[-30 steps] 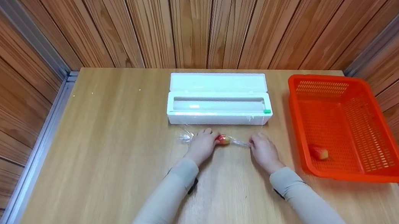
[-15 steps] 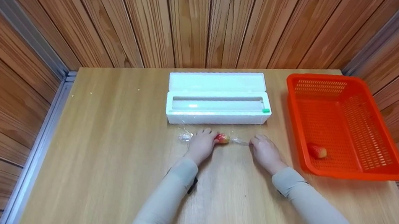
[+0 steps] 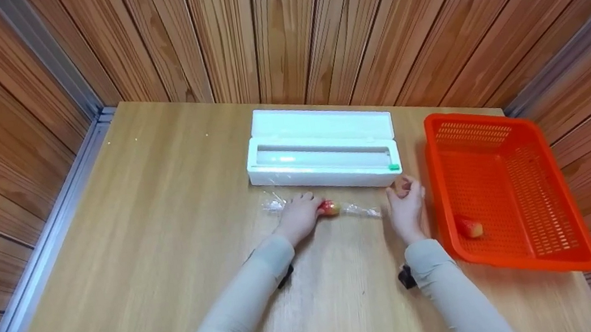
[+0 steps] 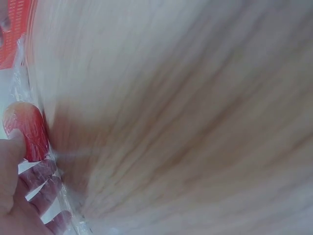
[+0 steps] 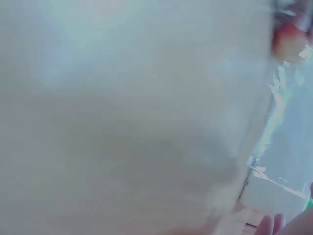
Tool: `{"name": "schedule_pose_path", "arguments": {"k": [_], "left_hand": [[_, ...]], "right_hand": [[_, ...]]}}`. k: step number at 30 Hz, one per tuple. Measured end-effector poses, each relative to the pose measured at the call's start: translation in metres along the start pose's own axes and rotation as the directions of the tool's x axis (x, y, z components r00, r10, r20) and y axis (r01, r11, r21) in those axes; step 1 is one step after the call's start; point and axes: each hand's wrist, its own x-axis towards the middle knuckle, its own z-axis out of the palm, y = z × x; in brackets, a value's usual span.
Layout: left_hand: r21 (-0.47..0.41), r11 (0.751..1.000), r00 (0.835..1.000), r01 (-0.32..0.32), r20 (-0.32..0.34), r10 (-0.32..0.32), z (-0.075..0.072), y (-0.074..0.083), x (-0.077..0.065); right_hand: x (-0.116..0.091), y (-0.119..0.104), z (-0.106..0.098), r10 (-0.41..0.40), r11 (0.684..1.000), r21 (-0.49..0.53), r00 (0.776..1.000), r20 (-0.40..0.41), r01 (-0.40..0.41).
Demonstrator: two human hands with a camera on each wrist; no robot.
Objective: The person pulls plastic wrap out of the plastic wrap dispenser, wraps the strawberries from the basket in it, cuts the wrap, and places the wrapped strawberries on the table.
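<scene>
My left hand (image 3: 298, 218) grips a small red-and-yellow fruit (image 3: 330, 207) on the table. Clear plastic film (image 3: 363, 211) covers the fruit and trails off both sides, its right end lying loose and crinkled. In the left wrist view the thumb presses the red side of the fruit (image 4: 28, 129), and the other fingers show through film below it. My right hand (image 3: 407, 213) is off the film, raised beside the box's front right corner, thumb and forefinger bent with a gap between them. At the right wrist view's lower edge, blurred fingertips (image 5: 265, 226) appear.
A white cling film box (image 3: 325, 178) with its lid raised stands behind the hands, a roll (image 3: 323, 158) inside and a green slider (image 3: 394, 167) at its right end. On the right sits an orange basket (image 3: 514, 263) holding another red-and-yellow fruit (image 3: 470, 227). Wood-panelled walls surround the table.
My right hand has let go of the film's twisted right end and moved right and up towards the box corner. That end has loosened and spread. The left hand stays on the fruit.
</scene>
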Motion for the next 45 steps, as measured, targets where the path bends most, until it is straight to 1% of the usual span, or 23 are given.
{"name": "schedule_pose_path", "arguments": {"k": [2, 4, 6, 8, 12, 15, 17, 20, 23, 27, 30, 34, 37, 39, 42, 43, 45], "left_hand": [[0.007, 1.0, 1.0, 0.0, -0.001, 0.0, 0.0, 0.001, 0.0], [0.019, 1.0, 1.0, -0.004, -0.002, 0.004, 0.0, 0.002, 0.0], [0.017, 1.0, 1.0, -0.003, 0.004, 0.003, 0.0, 0.003, 0.001], [0.014, 1.0, 1.0, 0.0, 0.014, 0.0, 0.0, 0.004, 0.002], [-0.004, 1.0, 0.999, 0.019, 0.029, -0.019, -0.001, 0.005, 0.003], [-0.003, 1.0, 1.0, 0.013, 0.018, -0.013, -0.001, 0.006, 0.004], [0.001, 1.0, 1.0, 0.006, 0.01, -0.006, -0.001, 0.007, 0.005], [-0.001, 1.0, 1.0, 0.004, 0.008, -0.004, -0.001, 0.007, 0.006], [0.0, 1.0, 1.0, 0.003, 0.007, -0.003, -0.001, 0.006, 0.007], [0.0, 1.0, 1.0, -0.011, -0.003, 0.011, -0.001, 0.006, 0.005], [0.009, 0.999, 0.999, -0.036, -0.007, 0.036, -0.004, 0.005, 0.004], [0.027, 0.997, 0.997, -0.074, -0.013, 0.075, -0.006, 0.004, 0.003], [0.032, 0.995, 0.996, -0.092, -0.016, 0.093, -0.008, 0.003, 0.003], [0.054, 0.993, 0.994, -0.104, -0.018, 0.105, -0.01, 0.002, 0.004], [0.074, 0.992, 0.994, -0.102, -0.02, 0.104, -0.013, 0.003, 0.005], [0.081, 0.992, 0.995, -0.096, -0.02, 0.098, -0.014, 0.003, 0.006], [0.065, 0.996, 0.997, -0.069, -0.018, 0.07, -0.017, 0.004, 0.007]], "right_hand": [[0.006, -0.003, 0.0, 0.052, 0.995, 0.08, 0.999, 0.013, -0.053], [0.011, -0.003, -0.001, 0.102, 0.987, 0.122, 0.993, 0.058, -0.108], [0.017, -0.002, -0.002, 0.146, 0.979, 0.127, 0.984, 0.102, -0.158], [0.022, -0.001, -0.002, 0.159, 0.977, 0.12, 0.978, 0.138, -0.176], [0.029, 0.001, -0.003, 0.137, 0.983, 0.101, 0.975, 0.174, -0.156], [0.034, -0.001, -0.005, 0.106, 0.988, 0.089, 0.976, 0.189, -0.124], [0.038, -0.003, -0.006, 0.1, 0.989, 0.087, 0.973, 0.207, -0.12], [0.044, -0.005, -0.009, 0.125, 0.984, 0.091, 0.963, 0.24, -0.15], [0.048, -0.006, -0.009, 0.128, 0.979, 0.124, 0.957, 0.26, -0.164], [0.052, -0.004, -0.008, 0.098, 0.973, 0.176, 0.961, 0.26, -0.147], [0.054, 0.0, -0.006, 0.06, 0.973, 0.2, 0.967, 0.247, -0.112], [0.056, 0.004, -0.005, 0.049, 0.978, 0.184, 0.97, 0.237, -0.094], [0.057, 0.005, -0.004, 0.072, 0.983, 0.145, 0.967, 0.243, -0.11], [0.058, 0.006, -0.003, 0.07, 0.986, 0.13, 0.967, 0.243, -0.104], [0.058, 0.008, 0.0, 0.06, 0.987, 0.133, 0.972, 0.226, -0.092], [0.058, 0.008, 0.001, 0.063, 0.987, 0.129, 0.973, 0.222, -0.094], [0.058, 0.009, 0.003, 0.068, 0.987, 0.125, 0.974, 0.217, -0.096]]}}
